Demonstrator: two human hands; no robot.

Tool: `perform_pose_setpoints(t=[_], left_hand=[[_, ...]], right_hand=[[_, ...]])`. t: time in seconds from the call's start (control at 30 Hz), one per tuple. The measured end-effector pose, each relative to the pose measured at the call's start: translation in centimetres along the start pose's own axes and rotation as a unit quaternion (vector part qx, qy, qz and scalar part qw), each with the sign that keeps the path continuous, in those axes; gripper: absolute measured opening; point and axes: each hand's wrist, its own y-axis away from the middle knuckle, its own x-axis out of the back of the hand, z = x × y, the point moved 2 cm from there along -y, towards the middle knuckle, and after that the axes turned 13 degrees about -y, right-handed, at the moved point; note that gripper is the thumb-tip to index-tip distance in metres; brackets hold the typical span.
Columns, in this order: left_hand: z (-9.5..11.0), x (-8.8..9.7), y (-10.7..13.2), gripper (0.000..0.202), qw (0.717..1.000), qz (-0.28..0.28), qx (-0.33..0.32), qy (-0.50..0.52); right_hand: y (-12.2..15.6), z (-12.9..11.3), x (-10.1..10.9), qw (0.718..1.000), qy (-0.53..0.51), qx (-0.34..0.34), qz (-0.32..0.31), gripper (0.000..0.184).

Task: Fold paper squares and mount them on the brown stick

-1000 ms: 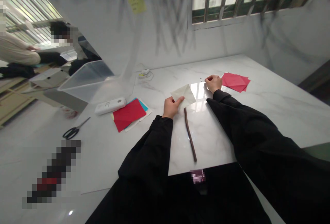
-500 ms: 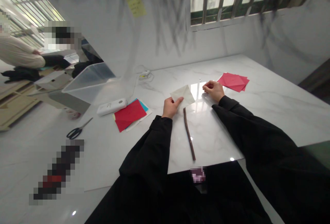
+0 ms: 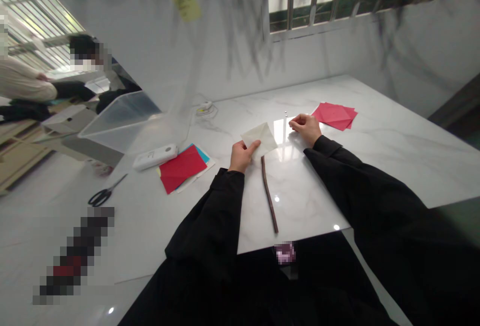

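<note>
My left hand (image 3: 243, 155) pinches a cream-coloured square of paper (image 3: 265, 135) by its near left edge, thumb on top. Over to the right, my right hand (image 3: 306, 129) is closed, its fingertips pressed together; whatever they hold, if anything, is too small to name. Two tiny shiny specks (image 3: 285, 114) lie on the table just beyond those fingertips. A thin brown stick (image 3: 269, 194) lies between my forearms, its far end close to the paper. Behind my right hand is a small pile of red paper squares (image 3: 335, 116).
On the left lie a red sheet (image 3: 183, 168) over blue and white sheets, a white oblong device (image 3: 156, 157) and scissors (image 3: 101, 196). A clear plastic bin (image 3: 120, 118) stands beyond. A white cable (image 3: 206, 108) rests near the wall. Two people sit at the far left.
The whole view has shifted slightly, so things appear a little further left. Both hands keep nearly the same pose, and the paper stays in my left hand.
</note>
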Motion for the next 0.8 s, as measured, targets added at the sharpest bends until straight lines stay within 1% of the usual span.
perform_pose_setpoints(t=[0.13,0.23,0.37,0.5,0.57,0.63,0.73,0.8], left_hand=[[0.08,0.03,0.00,0.063,1.000,0.000,-0.003,-0.005],[0.09,0.06,0.03,0.062,1.000,0.001,-0.006,-0.012],[0.12,0.08,0.11,0.060,1.000,0.002,-0.012,-0.019],[0.24,0.05,0.15,0.059,1.000,0.000,-0.013,-0.016],[0.31,0.03,0.16,0.059,1.000,0.000,-0.010,-0.016],[0.38,0.01,0.17,0.058,1.000,-0.001,-0.011,-0.016],[0.38,0.01,0.19,0.058,1.000,-0.002,-0.017,-0.016],[0.31,0.02,0.17,0.058,1.000,-0.002,-0.016,-0.018]], right_hand=[[-0.14,0.09,-0.02,0.997,-0.073,0.001,-0.015,0.030],[-0.23,0.53,-0.15,0.993,-0.117,-0.005,-0.027,0.029],[-0.16,0.82,-0.46,0.985,-0.166,-0.029,-0.026,0.027],[-0.02,0.50,-0.66,0.978,-0.200,-0.059,-0.024,0.023],[-0.02,0.40,-0.68,0.976,-0.207,-0.060,-0.028,0.022],[-0.10,0.44,-0.66,0.979,-0.194,-0.043,-0.040,0.023],[-0.28,0.70,-0.63,0.988,-0.145,-0.009,-0.058,0.025],[-0.40,0.87,-0.63,0.991,-0.116,0.002,-0.066,0.026]])
